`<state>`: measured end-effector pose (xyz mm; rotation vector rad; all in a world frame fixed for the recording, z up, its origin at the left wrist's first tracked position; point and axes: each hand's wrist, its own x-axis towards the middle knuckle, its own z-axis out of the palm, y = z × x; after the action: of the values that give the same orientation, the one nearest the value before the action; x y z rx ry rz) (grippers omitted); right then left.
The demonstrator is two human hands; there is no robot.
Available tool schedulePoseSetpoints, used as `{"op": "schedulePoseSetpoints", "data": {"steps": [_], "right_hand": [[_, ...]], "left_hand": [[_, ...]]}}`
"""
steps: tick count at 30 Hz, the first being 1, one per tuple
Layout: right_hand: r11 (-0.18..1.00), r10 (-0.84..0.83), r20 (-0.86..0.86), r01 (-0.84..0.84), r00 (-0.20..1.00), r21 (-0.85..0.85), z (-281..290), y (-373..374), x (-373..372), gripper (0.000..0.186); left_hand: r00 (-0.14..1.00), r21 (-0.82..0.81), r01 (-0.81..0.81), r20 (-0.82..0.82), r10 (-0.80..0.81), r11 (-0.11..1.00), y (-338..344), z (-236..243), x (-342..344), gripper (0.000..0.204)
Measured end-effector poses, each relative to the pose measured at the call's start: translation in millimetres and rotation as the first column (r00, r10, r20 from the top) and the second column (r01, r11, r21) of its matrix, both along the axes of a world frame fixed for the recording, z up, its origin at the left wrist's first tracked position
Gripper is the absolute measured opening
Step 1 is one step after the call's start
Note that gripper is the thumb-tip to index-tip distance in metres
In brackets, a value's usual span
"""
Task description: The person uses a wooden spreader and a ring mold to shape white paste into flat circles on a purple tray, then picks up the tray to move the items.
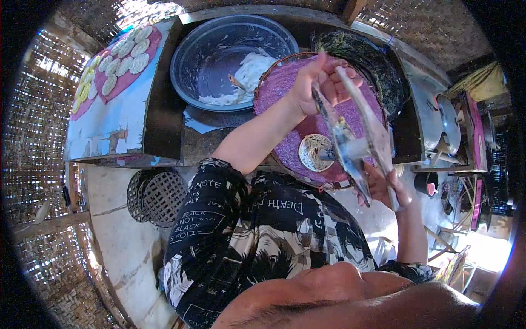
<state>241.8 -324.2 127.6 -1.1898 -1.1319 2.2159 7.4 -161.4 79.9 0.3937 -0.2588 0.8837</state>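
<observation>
Both my hands hold a wooden press (377, 123), two long bars with a pale cylinder between them. My left hand (315, 82) is closed at the upper end of the bars, and my right hand (397, 189) grips the lower end. The press is over a round tray (279, 90) with a dark rim, lined with purple cloth. On that cloth, beside the cylinder, lies a pale coil of thin dough strands (315, 152). Left of the tray stands a large dark blue basin (192, 60) with white dough (253, 71) and a wooden handle in it.
At far left, a blue-white surface (104, 129) bears pink cloth with several round white and yellow dough discs (139, 48). A dark round basket-like thing (378, 66) sits behind the tray. Metal pots (449, 123) are at right. Perforated baskets (161, 194) are low at left.
</observation>
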Motion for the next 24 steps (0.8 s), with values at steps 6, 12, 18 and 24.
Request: {"op": "schedulePoseSetpoints", "data": {"steps": [6,12,18,24], "right_hand": [[0.985,0.081,0.243,-0.115,0.967,0.13,-0.8,-0.3,-2.6,0.08],[0.974,0.021,0.264,-0.08,0.964,0.214,-0.7,2.2,-29.0,0.068],[0.975,0.032,0.379,-0.113,0.925,0.192,19.0,-0.2,-27.3,0.081],[0.981,0.125,0.284,-0.161,0.951,0.109,11.1,-13.9,-18.6,0.087]], "left_hand": [[0.998,-0.047,-0.054,0.013,0.055,0.997,-10.1,-23.9,-15.1,0.046],[0.991,-0.093,-0.137,-0.001,0.137,0.986,-11.9,-12.8,-36.0,0.045],[0.992,-0.079,-0.12,0.025,0.123,0.99,-11.2,-22.6,-19.7,0.044],[0.996,-0.017,-0.018,0.083,0.019,1.0,-21.2,-16.1,-24.6,0.053]]}}
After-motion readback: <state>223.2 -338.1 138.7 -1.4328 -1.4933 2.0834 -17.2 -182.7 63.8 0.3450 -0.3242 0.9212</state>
